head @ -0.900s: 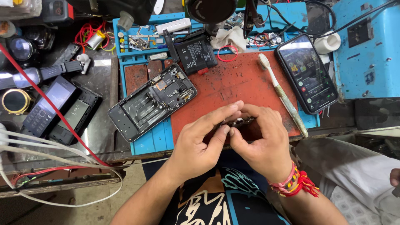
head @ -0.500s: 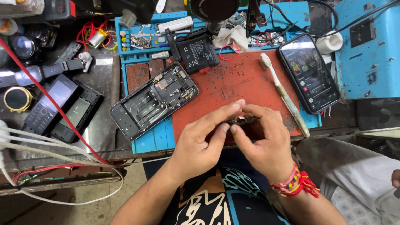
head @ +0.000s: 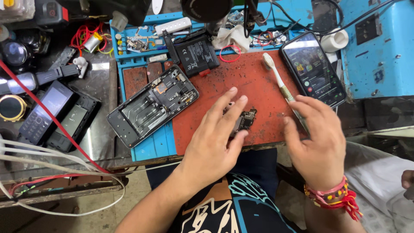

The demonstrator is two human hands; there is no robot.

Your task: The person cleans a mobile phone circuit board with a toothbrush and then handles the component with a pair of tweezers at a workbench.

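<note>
Head view: small circuit board lay on red mat, out of the opened phone frame left of it. Left hand fingers spread, touching board; right hand open, empty, over toothbrush. Refit looked undone. Mat's near edge close, bare room behind board

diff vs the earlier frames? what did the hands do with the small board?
Both hands let go of the small circuit board: it now lies on the red mat. The left hand opened flat, fingers beside the board; the right hand moved right, over the toothbrush handle. The opened phone frame, battery and lit phone stayed put.
</note>
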